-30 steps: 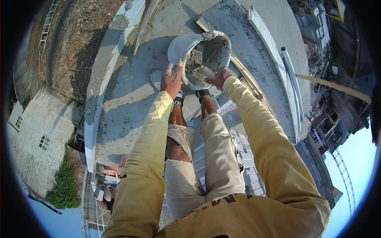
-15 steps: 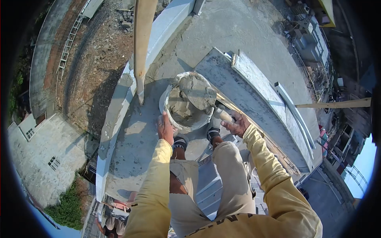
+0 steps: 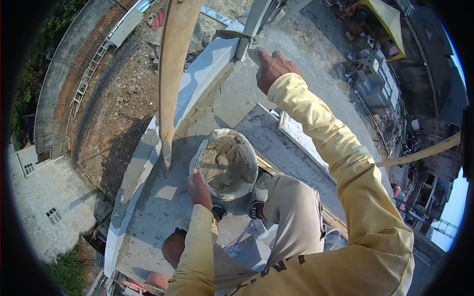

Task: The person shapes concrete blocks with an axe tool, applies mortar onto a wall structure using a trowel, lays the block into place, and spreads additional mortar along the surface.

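My left hand [image 3: 199, 189] grips the near left side of a mortar-crusted bucket [image 3: 195, 157]. Wet grey mortar [image 3: 228, 163] lies inside it, with its surface dug into. Stretched far forward, my right hand [image 3: 276, 70] is closed around the handle of a trowel [image 3: 236, 35]. The trowel's blade is over the top of the low white block wall [image 3: 210, 56], beside an upright grey post [image 3: 251, 29]. Whether the blade touches the wall top I cannot tell.
A wooden pole [image 3: 172, 79] stands close left of the bucket. Boards [image 3: 276, 133] lie on the concrete floor to the right. Beyond the wall the ground drops to rubble [image 3: 123, 93]. Another wooden pole [image 3: 424, 149] juts in from the right.
My right hand has carried the trowel from the bucket, where mortar was on its blade, forward to the wall top. My left hand remains at the bucket, and the view has shifted.
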### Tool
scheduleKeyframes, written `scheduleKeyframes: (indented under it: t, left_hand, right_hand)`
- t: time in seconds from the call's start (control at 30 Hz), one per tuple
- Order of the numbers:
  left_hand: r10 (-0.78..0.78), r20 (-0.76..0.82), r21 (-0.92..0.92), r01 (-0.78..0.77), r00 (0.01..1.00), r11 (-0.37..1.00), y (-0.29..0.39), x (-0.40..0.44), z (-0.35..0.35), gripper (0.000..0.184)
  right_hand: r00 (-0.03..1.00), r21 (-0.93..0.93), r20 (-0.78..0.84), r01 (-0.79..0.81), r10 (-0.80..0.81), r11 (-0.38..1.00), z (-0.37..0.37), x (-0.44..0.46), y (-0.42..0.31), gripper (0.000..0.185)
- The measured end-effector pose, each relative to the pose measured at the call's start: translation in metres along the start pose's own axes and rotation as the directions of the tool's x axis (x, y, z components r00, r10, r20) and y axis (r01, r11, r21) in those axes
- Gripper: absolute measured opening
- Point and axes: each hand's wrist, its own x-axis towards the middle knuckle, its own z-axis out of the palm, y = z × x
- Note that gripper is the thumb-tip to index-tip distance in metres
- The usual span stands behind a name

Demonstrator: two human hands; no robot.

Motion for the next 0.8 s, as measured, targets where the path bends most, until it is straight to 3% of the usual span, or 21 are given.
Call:
scheduleKeyframes:
  t: [0.07,0.13,0.17,0.23,0.27,0.33,0.4,0.47,0.53,0.63,0.67,0.8]
  left_hand:
    - [-0.047,-0.04,-0.013,0.047,0.998,0.999,-0.003,0.002,0.004,0.062]
    - [-0.033,-0.046,0.012,0.034,0.998,0.999,0.004,0.008,0.007,0.063]
    - [-0.029,-0.049,0.026,0.03,0.998,0.999,0.004,0.01,0.007,0.063]
    - [0.038,-0.051,0.005,-0.037,0.998,0.999,-0.005,0.033,0.01,0.062]
    - [0.061,-0.049,-0.001,-0.061,0.997,0.998,-0.012,0.04,0.011,0.062]
    - [0.154,-0.068,0.025,-0.152,0.986,0.988,-0.005,0.048,0.008,0.062]
    - [0.164,-0.066,0.02,-0.163,0.984,0.986,0.0,0.052,0.008,0.063]
    - [0.101,-0.056,-0.028,-0.102,0.993,0.994,0.007,0.058,0.012,0.063]
    - [0.103,-0.124,0.052,-0.097,0.987,0.994,0.023,0.049,0.013,0.063]
    - [0.155,-0.225,0.135,-0.127,0.962,0.983,0.02,0.049,0.018,0.064]
    - [0.178,-0.254,0.155,-0.142,0.951,0.978,0.016,0.05,0.019,0.064]
    - [0.137,-0.216,0.123,-0.112,0.967,0.986,0.021,0.045,0.014,0.066]
  right_hand:
    - [1.0,-0.11,-0.012,0.026,-0.028,0.994,0.007,0.021,-0.023,0.041]
    - [0.976,0.221,0.048,-0.218,0.213,0.951,0.029,0.043,-0.037,0.04]
    - [0.955,0.273,0.064,-0.297,0.29,0.915,0.034,0.044,-0.043,0.04]
    - [0.989,0.26,-0.017,-0.14,0.149,0.955,0.089,0.067,-0.012,0.045]
    - [0.968,0.305,-0.029,-0.227,0.247,0.925,0.083,0.055,-0.021,0.042]
    - [0.981,0.217,-0.044,-0.176,0.19,0.96,0.075,0.031,-0.031,0.042]
    - [0.984,-0.129,-0.132,0.1,-0.117,0.987,0.115,0.04,-0.003,0.036]
    - [0.995,-0.022,-0.083,0.059,-0.061,0.998,0.161,0.056,0.012,0.034]
    - [0.999,0.126,0.038,-0.002,-0.003,0.992,0.151,0.039,-0.005,0.037]
    - [0.929,-0.06,0.006,0.37,-0.37,0.927,0.152,0.019,-0.022,0.046]
    - [0.928,0.015,0.061,0.369,-0.369,0.929,0.148,0.015,-0.026,0.05]
    - [0.996,0.378,0.029,0.071,-0.088,0.923,0.139,-0.006,-0.042,0.064]
